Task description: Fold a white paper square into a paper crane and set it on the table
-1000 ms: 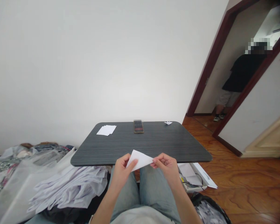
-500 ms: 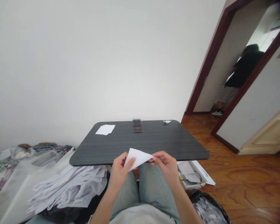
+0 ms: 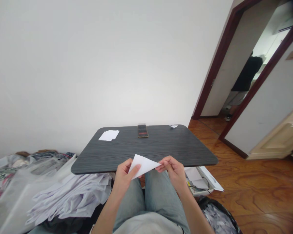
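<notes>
A white sheet of paper folded to a pointed triangle (image 3: 144, 165) is held up over the near edge of the dark table (image 3: 148, 149). My left hand (image 3: 125, 171) is closed on its wide end, thumb on top of the paper. At the narrow tip, the fingers of my right hand (image 3: 173, 169) pinch the paper. A folded paper crane (image 3: 173, 126) rests at the table's far right corner. Several white paper sheets (image 3: 108, 135) lie stacked at the far left, and a phone (image 3: 143, 130) lies at the far middle.
Heaped white cloth (image 3: 73, 196) and clothing lie at the left. Below the table on the right are an open white box (image 3: 199, 182) with papers and cables, and a black bag (image 3: 217, 217) full of paper scraps. A person (image 3: 246, 78) stands beyond the doorway.
Both hands keep their hold on the folded paper, nearly unmoved. The person in the doorway has shifted and turned. The whole view has moved slightly.
</notes>
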Demonstrator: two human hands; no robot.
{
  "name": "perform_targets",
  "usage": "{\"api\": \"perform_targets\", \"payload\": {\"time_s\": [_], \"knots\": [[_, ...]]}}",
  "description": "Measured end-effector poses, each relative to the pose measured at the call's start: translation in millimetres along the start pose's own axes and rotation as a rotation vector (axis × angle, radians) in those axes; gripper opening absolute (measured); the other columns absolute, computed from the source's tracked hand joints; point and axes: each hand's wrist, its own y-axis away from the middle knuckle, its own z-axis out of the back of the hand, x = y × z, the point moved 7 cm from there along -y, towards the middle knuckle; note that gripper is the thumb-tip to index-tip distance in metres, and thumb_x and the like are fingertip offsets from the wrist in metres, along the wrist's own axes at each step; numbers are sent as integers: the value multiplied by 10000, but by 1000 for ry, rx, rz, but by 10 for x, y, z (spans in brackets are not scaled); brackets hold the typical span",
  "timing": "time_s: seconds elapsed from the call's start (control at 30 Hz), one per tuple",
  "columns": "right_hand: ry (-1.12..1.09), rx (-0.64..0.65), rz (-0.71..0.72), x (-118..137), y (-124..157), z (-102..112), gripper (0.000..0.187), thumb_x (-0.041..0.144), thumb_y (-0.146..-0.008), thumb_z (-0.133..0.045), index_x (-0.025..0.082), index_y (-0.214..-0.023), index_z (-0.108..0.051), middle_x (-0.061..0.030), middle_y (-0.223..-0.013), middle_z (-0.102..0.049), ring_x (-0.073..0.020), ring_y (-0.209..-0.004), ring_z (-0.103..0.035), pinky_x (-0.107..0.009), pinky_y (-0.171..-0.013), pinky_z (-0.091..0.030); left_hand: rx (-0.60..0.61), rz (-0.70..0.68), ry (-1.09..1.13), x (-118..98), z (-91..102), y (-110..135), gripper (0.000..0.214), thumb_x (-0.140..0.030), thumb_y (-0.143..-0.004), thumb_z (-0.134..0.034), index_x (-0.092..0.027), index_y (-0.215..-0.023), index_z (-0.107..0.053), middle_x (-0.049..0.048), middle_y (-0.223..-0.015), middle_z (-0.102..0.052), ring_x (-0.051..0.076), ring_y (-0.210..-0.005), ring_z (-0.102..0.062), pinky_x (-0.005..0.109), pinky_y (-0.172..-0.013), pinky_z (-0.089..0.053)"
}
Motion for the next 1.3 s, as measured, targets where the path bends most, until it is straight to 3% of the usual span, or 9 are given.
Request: {"api": "perform_targets", "payload": {"time_s": [0.27, 0.77, 1.3], "knots": [[-12, 43, 29, 42, 10, -20, 116, 305, -823, -594, 190, -810, -611, -23, -662, -693, -150, -631, -673, -228, -548, -541, -2, 18, 19, 32, 13, -7, 339, -417, -629, -718, -135, -617, -529, -33, -550, -556, 83, -493, -490, 181, -446, -385], [-46, -28, -12, -3, 15, -20, 180, 359, -830, -576, 185, -821, -618, -30, -660, -686, -147, -601, -668, -216, -500, -524, 5, 85, 59, 102, -20, 12, 336, -401, -631, -716, -107, -760, -615, 3, -643, -580, 98, -551, -487, 190, -426, -462], [18, 10, -41, -60, -1, -67, 235, 403, -851, -526, 184, -775, -563, -35, -654, -680, -160, -619, -660, -239, -506, -532, 35, 119, 55, 142, -44, -10, 361, -419, -630, -712, -102, -784, -634, 17, -645, -594, 105, -534, -508, 196, -409, -459]]}}
